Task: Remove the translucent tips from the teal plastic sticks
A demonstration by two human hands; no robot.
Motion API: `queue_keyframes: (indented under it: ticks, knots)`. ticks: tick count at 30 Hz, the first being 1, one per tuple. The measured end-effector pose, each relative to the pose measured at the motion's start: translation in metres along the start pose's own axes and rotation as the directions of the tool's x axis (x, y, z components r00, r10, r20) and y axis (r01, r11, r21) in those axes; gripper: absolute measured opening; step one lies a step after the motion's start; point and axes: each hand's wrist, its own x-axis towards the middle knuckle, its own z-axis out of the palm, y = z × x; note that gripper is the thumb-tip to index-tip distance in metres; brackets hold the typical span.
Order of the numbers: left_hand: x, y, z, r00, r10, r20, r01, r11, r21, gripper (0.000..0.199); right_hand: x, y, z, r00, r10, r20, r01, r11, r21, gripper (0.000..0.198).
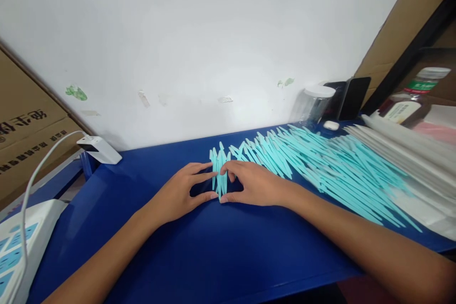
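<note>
A small bunch of slim turquoise sticks point(220, 178), shaped like eyebrow razors, lies on the blue table with its ends pointing toward and away from me. My left hand point(185, 185) holds it from the left, fingers at the upper part and thumb at the near end. From the right, my right hand point(252, 183) grips the same bunch, its index finger bent over the sticks and its thumb at the near tips. Both thumbs almost meet. Fingers hide part of the bunch. Just right of it, a wide pile of the same turquoise sticks point(320, 166) spreads behind my right forearm.
The blue table point(199, 256) meets a white wall. At the back right stand a clear jar point(313, 104), a dark phone point(356, 97), a bottle point(409, 99) and stacked white packaging point(413, 161). A power strip point(28, 242) and a white corded device point(101, 148) are at left.
</note>
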Motion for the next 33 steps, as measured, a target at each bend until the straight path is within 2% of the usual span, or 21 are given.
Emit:
queue_keyframes:
  ticks: [7, 13, 18, 27, 33]
  knots:
    - [-0.0021, 0.0022, 0.0002, 1.000, 0.017, 0.007, -0.017, 1.000, 0.012, 0.050, 0.0030, 0.0028, 0.0018, 0.996, -0.041, -0.083, 0.033, 0.995, -0.095, 0.031]
    - [-0.0043, 0.0048, -0.0013, 0.999, -0.025, 0.039, 0.025, 0.999, 0.020, 0.056, 0.0045, 0.0053, 0.0028, 0.996, -0.018, -0.082, 0.008, 0.993, -0.115, 0.015]
    - [-0.0050, 0.0056, -0.0016, 0.998, -0.050, 0.038, 0.050, 0.999, 0.007, 0.057, 0.0039, 0.0054, 0.0023, 0.994, -0.013, -0.105, -0.003, 0.989, -0.145, 0.015]
    - [-0.0052, 0.0043, -0.0025, 0.995, -0.057, 0.082, 0.054, 0.998, 0.040, 0.060, 0.0029, 0.0080, 0.0015, 0.994, -0.046, -0.097, 0.029, 0.985, -0.169, 0.033]
    - [-0.0043, 0.0013, -0.0019, 0.995, -0.077, 0.069, 0.071, 0.994, 0.080, 0.065, 0.0027, 0.0101, -0.0009, 0.995, -0.007, -0.096, -0.015, 0.973, -0.229, 0.031]
